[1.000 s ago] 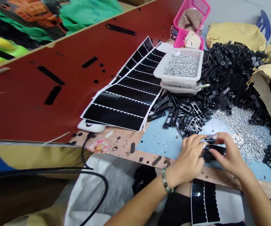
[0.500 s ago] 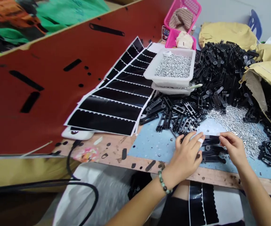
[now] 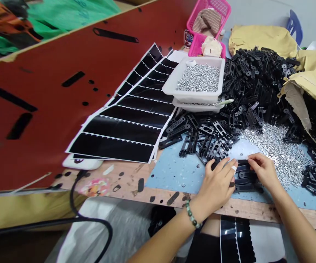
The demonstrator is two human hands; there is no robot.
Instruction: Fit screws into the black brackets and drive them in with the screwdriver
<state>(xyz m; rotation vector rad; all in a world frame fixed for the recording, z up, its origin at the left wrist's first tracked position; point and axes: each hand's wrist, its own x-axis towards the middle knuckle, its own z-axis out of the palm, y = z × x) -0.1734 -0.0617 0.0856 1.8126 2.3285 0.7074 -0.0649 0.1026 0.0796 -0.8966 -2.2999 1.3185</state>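
Note:
My left hand [image 3: 218, 182] lies over a row of long black plastic pieces [image 3: 247, 182] near the table's front edge. Its fingers are bent, with white tape round one finger, and the fingertips press at the left end of a flat black strip [image 3: 243, 161]. The thumb and index finger of my right hand [image 3: 264, 171] pinch that strip's right end. Between the hands, the strip lies along the far side of the row. My left fingers hide part of the pieces, and some black material shows beside the left thumb.
A heap of black plastic parts [image 3: 256, 80] spreads behind, with loose screws [image 3: 281, 157] at right. White tubs [image 3: 167, 87] hold more screws. Sheets of black stickers [image 3: 114, 146] lie at left by a red board [image 3: 45, 120]. Yellow sacks [image 3: 264, 36] and a pink basket [image 3: 195, 11] stand at the back.
The right hand has come slightly left, closer to the left hand, and the strip between them now looks plain black. The view has shifted a little.

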